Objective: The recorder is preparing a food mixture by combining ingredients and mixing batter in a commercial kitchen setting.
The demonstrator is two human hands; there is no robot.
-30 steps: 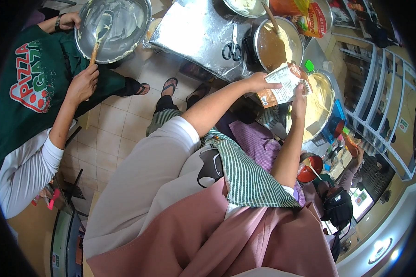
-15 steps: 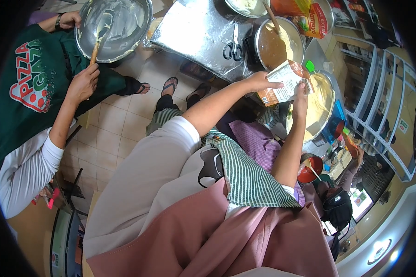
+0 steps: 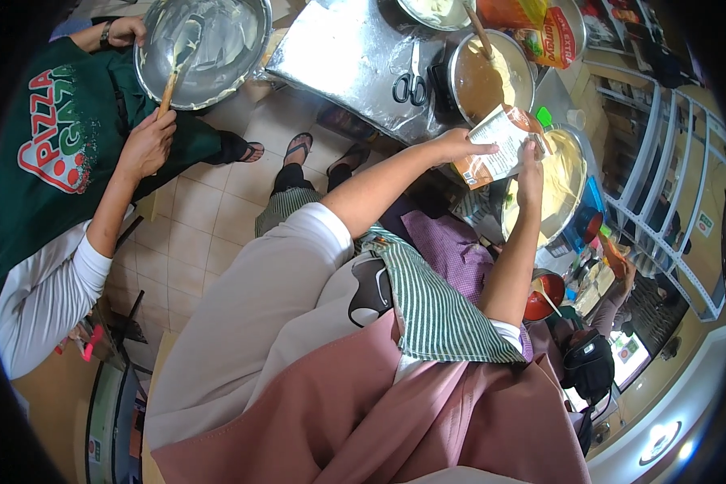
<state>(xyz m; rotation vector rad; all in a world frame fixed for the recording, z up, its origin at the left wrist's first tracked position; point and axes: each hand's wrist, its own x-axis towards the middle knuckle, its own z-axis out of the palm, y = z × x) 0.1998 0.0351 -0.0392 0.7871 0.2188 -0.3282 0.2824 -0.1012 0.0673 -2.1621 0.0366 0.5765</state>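
Fingers of the left hand (image 3: 458,147) pinch the left side of a packet (image 3: 502,147), thumb laid across its face, while those of the right hand (image 3: 530,179) grip its right end, thumb pointing up along it. So the packet sits between the two sets of fingers, tilted, its printed face turned up toward the wearer. It has a white middle panel with small dark print and orange-brown at both ends; whether it is opened, I cannot tell. Just beyond the left fingers, a bowl (image 3: 450,74) holds brown and pale mixture with a wooden handle (image 3: 479,32) leaning out. Behind the right fingers spreads a pale yellow mixture (image 3: 563,184). Black-handled scissors (image 3: 414,78) lie beyond and left of the left fingers.
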